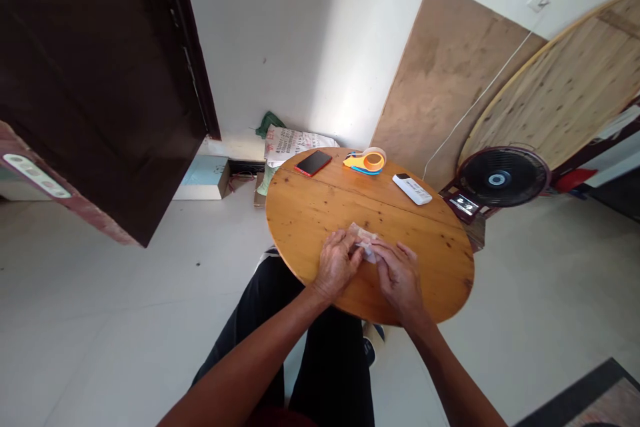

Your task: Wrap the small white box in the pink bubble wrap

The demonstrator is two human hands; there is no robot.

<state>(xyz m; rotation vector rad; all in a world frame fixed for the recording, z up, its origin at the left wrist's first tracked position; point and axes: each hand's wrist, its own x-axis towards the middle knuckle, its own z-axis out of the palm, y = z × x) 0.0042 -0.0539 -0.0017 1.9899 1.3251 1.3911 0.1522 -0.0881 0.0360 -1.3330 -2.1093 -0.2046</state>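
A small, crumpled, whitish piece that looks like tissue or thin film [367,235] lies low over the near half of the round wooden table [310,213]. My left hand [337,263] has its bent fingers pressed on the left side of the piece. From the right, my right hand [400,273] pinches its edge between thumb and fingers. The two hands nearly meet at the piece, and their fingers cover part of it. Whether it is paper or plastic I cannot tell.
Along the table's far side lie a red-edged phone [313,163], an orange and blue tape dispenser [367,161] and a white remote control [412,189]. A black fan [503,177] stands to the right. Sacks [295,143] rest by the wall, and a dark door [100,67] is at left.
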